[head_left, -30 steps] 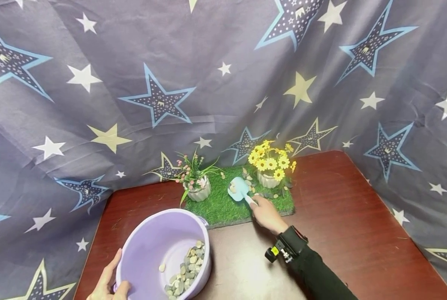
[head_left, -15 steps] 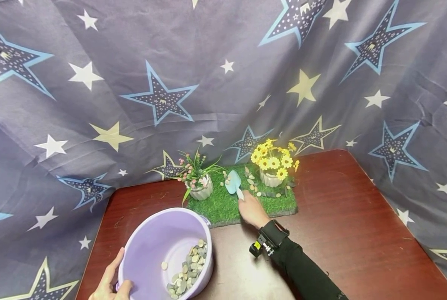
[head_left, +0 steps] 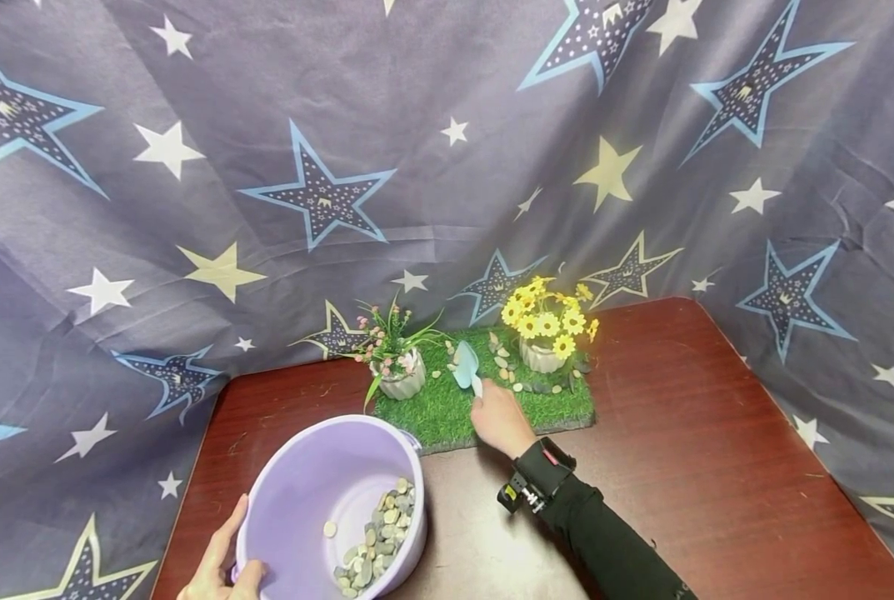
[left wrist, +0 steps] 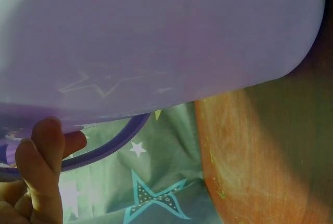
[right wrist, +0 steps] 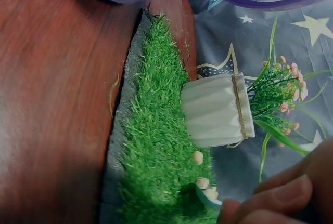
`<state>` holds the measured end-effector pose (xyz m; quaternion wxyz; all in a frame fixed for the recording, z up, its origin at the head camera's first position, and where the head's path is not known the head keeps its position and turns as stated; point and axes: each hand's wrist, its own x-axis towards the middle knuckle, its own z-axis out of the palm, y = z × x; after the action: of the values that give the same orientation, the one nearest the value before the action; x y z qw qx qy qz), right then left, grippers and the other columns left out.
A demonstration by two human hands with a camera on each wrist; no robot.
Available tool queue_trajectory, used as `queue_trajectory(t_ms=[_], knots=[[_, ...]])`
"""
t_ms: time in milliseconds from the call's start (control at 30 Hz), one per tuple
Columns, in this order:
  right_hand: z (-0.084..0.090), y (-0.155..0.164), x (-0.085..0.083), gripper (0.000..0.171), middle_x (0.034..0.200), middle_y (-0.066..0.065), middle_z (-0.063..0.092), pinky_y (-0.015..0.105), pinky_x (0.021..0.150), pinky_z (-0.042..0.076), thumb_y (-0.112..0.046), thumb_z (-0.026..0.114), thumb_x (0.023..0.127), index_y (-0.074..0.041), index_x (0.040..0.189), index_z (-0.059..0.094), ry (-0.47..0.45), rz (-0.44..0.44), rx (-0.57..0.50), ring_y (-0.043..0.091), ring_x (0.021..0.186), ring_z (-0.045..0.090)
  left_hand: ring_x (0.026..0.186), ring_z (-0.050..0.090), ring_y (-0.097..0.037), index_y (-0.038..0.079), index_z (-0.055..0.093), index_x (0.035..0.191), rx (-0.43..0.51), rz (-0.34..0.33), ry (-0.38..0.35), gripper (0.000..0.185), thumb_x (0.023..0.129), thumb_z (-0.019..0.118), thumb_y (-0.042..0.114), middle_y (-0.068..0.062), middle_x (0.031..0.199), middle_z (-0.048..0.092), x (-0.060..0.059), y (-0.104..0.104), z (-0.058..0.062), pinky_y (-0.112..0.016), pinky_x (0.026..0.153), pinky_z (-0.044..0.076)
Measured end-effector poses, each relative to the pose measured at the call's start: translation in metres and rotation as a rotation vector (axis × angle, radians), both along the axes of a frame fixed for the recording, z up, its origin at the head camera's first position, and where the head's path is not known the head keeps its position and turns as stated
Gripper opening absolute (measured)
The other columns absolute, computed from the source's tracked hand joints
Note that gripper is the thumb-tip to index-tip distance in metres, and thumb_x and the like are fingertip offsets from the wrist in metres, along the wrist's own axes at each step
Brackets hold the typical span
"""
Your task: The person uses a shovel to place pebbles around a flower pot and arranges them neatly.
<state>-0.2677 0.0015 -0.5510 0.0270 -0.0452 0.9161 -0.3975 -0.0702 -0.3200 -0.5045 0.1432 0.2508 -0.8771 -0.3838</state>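
Observation:
My right hand (head_left: pixel 503 422) grips the white handle of a small light-blue toy shovel (head_left: pixel 466 367). The shovel's blade is tilted above the artificial grass mat (head_left: pixel 432 421). Pale pebbles (right wrist: pixel 203 183) lie at the blade and on the grass beside it. In the head view my left hand (head_left: pixel 225 567) holds the left rim of a purple bucket (head_left: pixel 297 483), thumb on the near side. In the left wrist view its fingers (left wrist: pixel 47 141) are by the bucket's handle loop (left wrist: pixel 112 148). Inside the bucket, grey and tan pebbles (head_left: pixel 375 542) are heaped along the right side.
A white pot of pink flowers (head_left: pixel 402 375) stands at the mat's left. The pot of yellow flowers (head_left: pixel 540 354) is at its right, with pebbles (head_left: pixel 536 388) lined around it. Behind the reddish-brown table (head_left: pixel 686 417) hangs a grey star-patterned cloth (head_left: pixel 432 183).
My right hand has moved left with the shovel, and the blade has tipped. Pebbles that lay in the blade are now on the grass beside it. The left hand stays on the bucket.

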Motion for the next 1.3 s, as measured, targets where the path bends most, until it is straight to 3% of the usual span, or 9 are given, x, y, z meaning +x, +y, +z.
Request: queue_trajectory(t_ms=[100,267,433,600,767,967,1167,1267,1300], knots=[[0.003,-0.002,0.003,0.033,0.096,0.024,0.069,0.049,0.074,0.056,-0.009,0.053,0.096,0.012,0.121,0.061,0.045,-0.001,0.054,0.035,0.082,0.068,0.069,0.061,0.007,0.022,0.056,0.151,0.005,-0.003,-0.005,0.079,0.077,0.062,-0.008,-0.014,0.108,0.079,0.0,-0.001,0.0,-0.014,0.054,0.049],[0.007,-0.005,0.007,0.023,0.083,0.018,0.065,0.045,0.063,0.054,-0.008,0.054,0.095,0.008,0.108,0.062,0.084,-0.011,0.096,0.031,0.07,0.064,0.07,0.061,0.007,0.02,0.055,0.152,0.01,-0.022,-0.017,0.079,0.078,0.062,-0.008,-0.019,0.112,0.076,0.0,-0.002,0.0,-0.014,0.054,0.049],[0.011,-0.007,0.013,0.029,0.085,0.022,0.066,0.048,0.064,0.056,-0.008,0.053,0.095,0.011,0.115,0.062,0.098,-0.003,0.128,0.035,0.072,0.066,0.069,0.061,0.007,0.023,0.056,0.151,0.021,-0.002,-0.017,0.08,0.077,0.063,-0.008,0.008,0.098,0.079,0.0,-0.004,0.001,-0.014,0.055,0.049],[0.015,-0.01,0.019,0.042,0.099,0.03,0.068,0.053,0.07,0.058,-0.008,0.054,0.095,0.016,0.13,0.057,0.139,-0.007,0.168,0.043,0.081,0.069,0.068,0.06,0.007,0.021,0.056,0.151,0.004,0.0,-0.016,0.08,0.077,0.062,-0.008,-0.02,0.113,0.076,0.0,-0.001,0.002,-0.014,0.053,0.049],[0.013,-0.012,0.021,0.043,0.099,0.028,0.068,0.051,0.069,0.059,-0.008,0.057,0.095,0.014,0.132,0.056,0.188,-0.009,0.217,0.042,0.079,0.069,0.068,0.06,0.007,0.024,0.056,0.151,-0.005,0.022,-0.033,0.08,0.077,0.063,-0.007,-0.016,0.113,0.077,0.0,-0.001,0.003,-0.014,0.053,0.049],[0.009,-0.011,0.017,0.053,0.113,0.031,0.067,0.05,0.074,0.06,-0.011,0.056,0.096,0.015,0.142,0.049,0.152,-0.021,0.213,0.042,0.086,0.07,0.067,0.061,0.006,0.025,0.056,0.151,-0.014,0.015,-0.023,0.08,0.077,0.063,-0.007,-0.019,0.115,0.076,0.0,-0.002,0.002,-0.014,0.053,0.049],[0.003,-0.01,0.013,0.05,0.108,0.029,0.068,0.049,0.069,0.059,-0.01,0.057,0.095,0.014,0.139,0.053,0.161,-0.007,0.209,0.039,0.08,0.069,0.067,0.061,0.004,0.028,0.057,0.15,-0.016,0.028,-0.036,0.08,0.077,0.063,-0.005,-0.021,0.119,0.074,-0.001,-0.002,0.0,-0.015,0.052,0.048],[-0.001,-0.01,0.011,0.046,0.105,0.029,0.068,0.05,0.07,0.059,-0.009,0.057,0.095,0.013,0.135,0.056,0.189,0.0,0.21,0.041,0.08,0.069,0.068,0.061,0.004,0.029,0.058,0.15,-0.001,0.026,-0.03,0.08,0.077,0.063,-0.005,0.006,0.102,0.08,-0.001,-0.003,-0.001,-0.014,0.053,0.049],[-0.002,-0.01,0.01,0.045,0.105,0.029,0.068,0.051,0.071,0.059,-0.009,0.057,0.095,0.013,0.135,0.056,0.196,0.004,0.205,0.042,0.081,0.069,0.068,0.061,0.005,0.028,0.058,0.149,0.003,0.025,-0.025,0.08,0.077,0.063,-0.005,0.006,0.101,0.08,-0.001,-0.003,-0.001,-0.014,0.054,0.048]])
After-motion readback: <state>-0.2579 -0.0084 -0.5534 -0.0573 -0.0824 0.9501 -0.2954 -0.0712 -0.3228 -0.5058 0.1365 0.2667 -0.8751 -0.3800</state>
